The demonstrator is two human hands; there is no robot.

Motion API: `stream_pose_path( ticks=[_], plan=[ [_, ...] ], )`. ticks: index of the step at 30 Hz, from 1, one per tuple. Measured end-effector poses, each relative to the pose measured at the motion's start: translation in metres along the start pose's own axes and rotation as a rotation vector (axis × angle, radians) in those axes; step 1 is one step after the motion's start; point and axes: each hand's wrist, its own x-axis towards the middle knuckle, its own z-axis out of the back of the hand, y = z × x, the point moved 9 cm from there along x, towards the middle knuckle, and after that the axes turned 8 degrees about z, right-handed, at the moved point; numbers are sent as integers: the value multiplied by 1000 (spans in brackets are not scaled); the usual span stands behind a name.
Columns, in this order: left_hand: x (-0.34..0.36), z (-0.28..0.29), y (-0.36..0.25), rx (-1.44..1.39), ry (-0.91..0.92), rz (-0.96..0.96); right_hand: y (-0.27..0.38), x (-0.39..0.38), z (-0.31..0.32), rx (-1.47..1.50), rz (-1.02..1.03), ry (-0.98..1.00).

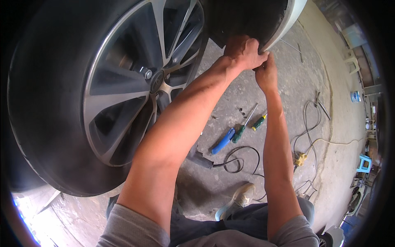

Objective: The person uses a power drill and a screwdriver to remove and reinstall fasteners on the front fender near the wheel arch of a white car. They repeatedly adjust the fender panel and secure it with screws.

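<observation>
My left hand (246,52) is closed at the bottom corner of a white car body panel (289,18), its fingers curled round the panel's edge beside the dark wheel arch liner (247,18). Just below and to the right, my right hand (267,75) is also closed, pinching close against the left one. Whatever lies between its fingers is hidden. Left of my arms stands a big wheel, with a black tire (45,111) and a silver and dark alloy rim (103,103). A single lug nut (145,73) shows near its hub.
On the concrete floor between my arms lie a blue-handled tool (223,141), a green-handled screwdriver (238,133), a green and yellow handle (259,122) and small dark pieces (242,112). A corded dark tool (200,159) rests near my feet. Cables, a yellow connector (301,159) and a blue stool (364,163) are rightward.
</observation>
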Motion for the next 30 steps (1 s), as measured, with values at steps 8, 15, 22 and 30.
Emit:
stream_pose_path(
  ticks=[8,15,22,30],
  plan=[
    [0,2,-11,85,31,-61,-17,9,2,43,-36,62],
    [1,1,-7,107,-12,-35,9,10,2,161,-248,125],
    [-3,-2,-17,201,-83,-65,7,15,11,88,-193,97],
    [-6,-3,-23,223,-211,-166,19,16,18,-93,-69,37]
  ],
)
